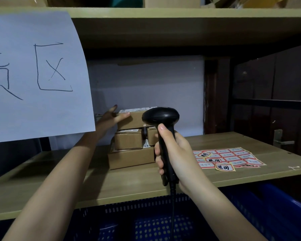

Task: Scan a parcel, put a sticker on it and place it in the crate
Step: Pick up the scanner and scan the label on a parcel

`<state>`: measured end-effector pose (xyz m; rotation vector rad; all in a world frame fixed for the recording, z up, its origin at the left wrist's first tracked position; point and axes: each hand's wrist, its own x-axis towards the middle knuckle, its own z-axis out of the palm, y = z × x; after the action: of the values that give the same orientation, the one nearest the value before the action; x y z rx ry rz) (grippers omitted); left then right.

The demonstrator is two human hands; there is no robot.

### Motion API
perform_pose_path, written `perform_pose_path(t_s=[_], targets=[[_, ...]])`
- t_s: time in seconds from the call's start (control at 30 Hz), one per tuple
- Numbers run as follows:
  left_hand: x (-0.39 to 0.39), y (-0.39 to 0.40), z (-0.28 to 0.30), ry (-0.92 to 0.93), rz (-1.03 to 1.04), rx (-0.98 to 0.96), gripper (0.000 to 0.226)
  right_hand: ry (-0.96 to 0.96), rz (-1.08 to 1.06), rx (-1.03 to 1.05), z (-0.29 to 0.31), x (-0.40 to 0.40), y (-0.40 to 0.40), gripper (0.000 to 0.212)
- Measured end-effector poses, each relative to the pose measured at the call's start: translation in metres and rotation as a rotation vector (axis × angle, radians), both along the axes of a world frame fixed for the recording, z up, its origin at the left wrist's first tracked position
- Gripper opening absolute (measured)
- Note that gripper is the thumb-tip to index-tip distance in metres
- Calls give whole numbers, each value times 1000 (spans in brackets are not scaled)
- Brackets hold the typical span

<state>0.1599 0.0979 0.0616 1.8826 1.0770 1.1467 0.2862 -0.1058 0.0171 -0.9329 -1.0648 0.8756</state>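
Brown cardboard top parcel [132, 119] is steadied by the spread left hand [111, 117] for scanning; the black handheld scanner [161, 117] is clenched in the right hand [172, 153].

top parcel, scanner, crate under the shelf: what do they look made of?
Top parcel: brown corrugated cardboard by the look, matte, with a white printed label on top.
Scanner in the right hand: black moulded plastic, a slight sheen on the head.
Crate: blue plastic, probably, given the regular perforated walls and floor.
The left hand lies on the parcel's left edge.
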Motion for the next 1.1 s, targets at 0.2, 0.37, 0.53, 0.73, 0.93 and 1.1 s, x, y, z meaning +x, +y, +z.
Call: perform_pose_path(t_s=[0.2, 0.37, 0.53, 0.73, 0.93, 1.1], targets=[[-2, 9, -1, 35, -40, 3, 75, -29, 5, 9, -1, 2, 4, 32], [3, 4, 2, -6, -39, 92, 35, -12, 0, 24, -3, 7, 3, 43], [6, -13, 0, -95, -67, 248, 80, -19, -10, 92, -8, 25, -9, 51], [10, -66, -24, -76, -147, 390, 97, -223, 34, 109, -11, 62, -34, 63], [-2, -114, -46, 34, -328, 395, 106, -470, 140, 114, -9, 86, -58, 72], [-19, -134, -37, 171, -393, 481, 102, -652, 242, 151, -7, 89, -68, 68]])
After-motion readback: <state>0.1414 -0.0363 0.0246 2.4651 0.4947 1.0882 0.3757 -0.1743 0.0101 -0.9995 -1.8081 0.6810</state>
